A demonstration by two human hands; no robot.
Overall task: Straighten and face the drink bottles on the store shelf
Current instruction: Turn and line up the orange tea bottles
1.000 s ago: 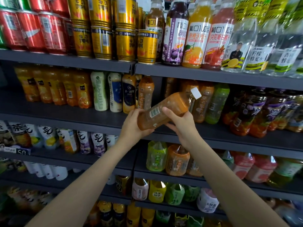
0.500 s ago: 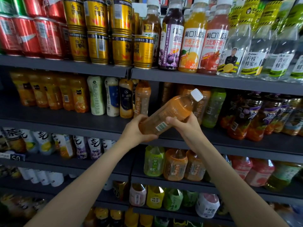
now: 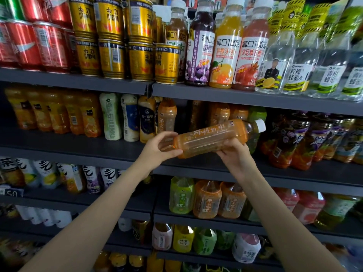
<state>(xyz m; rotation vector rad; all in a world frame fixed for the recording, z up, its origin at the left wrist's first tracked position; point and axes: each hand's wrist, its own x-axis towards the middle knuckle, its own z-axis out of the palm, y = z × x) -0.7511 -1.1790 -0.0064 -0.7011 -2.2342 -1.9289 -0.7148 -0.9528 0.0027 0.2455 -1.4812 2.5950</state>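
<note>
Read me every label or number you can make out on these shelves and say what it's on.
"100%": white labels of the orange juice bottle and the red juice bottle.
"NFC": foot of the orange juice bottle's label.
"50": price tag on the left shelf edge.
Orange bottle held in both hands: script unreadable.
Gold cans: print too blurred.

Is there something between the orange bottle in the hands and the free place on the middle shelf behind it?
Nothing visible blocks it. The orange bottle, held nearly level by the left hand and right hand, hangs before a dark gap in the middle shelf row.
</note>
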